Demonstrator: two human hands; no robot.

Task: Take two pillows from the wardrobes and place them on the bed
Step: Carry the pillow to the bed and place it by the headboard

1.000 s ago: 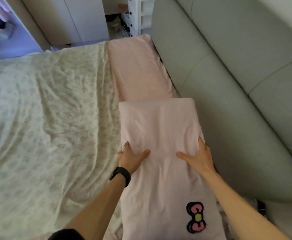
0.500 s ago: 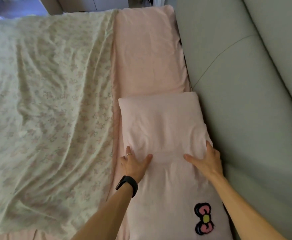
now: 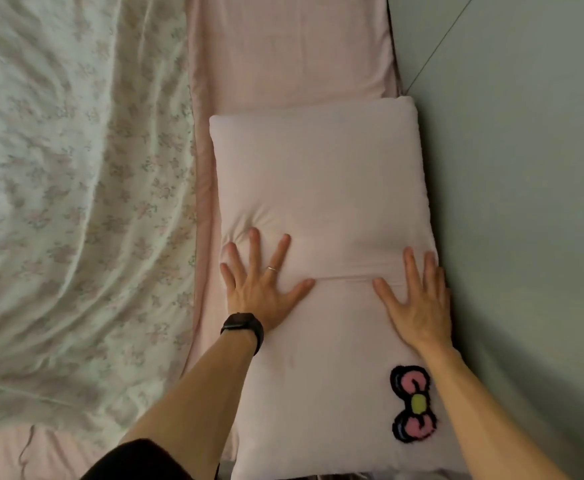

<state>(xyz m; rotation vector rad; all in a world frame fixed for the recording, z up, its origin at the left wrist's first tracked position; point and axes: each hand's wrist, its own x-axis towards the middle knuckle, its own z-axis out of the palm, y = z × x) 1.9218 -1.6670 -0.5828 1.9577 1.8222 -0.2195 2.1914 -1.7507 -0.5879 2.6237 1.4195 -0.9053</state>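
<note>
A pale pink pillow (image 3: 318,174) with a pink bow patch (image 3: 413,403) lies flat on the bed, its long right side against the grey-green headboard. My left hand (image 3: 261,282) rests flat on its left half, fingers spread and pressing a dimple into it. My right hand (image 3: 417,296) lies flat on its right edge, close to the headboard. Neither hand grips anything. Beyond the pillow lies a second pink pillow (image 3: 290,46), end to end with the first.
A crumpled floral blanket (image 3: 75,202) covers the bed to the left. A strip of pink sheet (image 3: 203,244) shows between the blanket and the pillows. The padded grey-green headboard (image 3: 526,202) fills the right side. A black watch (image 3: 243,325) is on my left wrist.
Both hands have gone from curled around the pillow's fold to lying flat with fingers spread. The pillow has settled on the bed, and my view has tilted down and closer.
</note>
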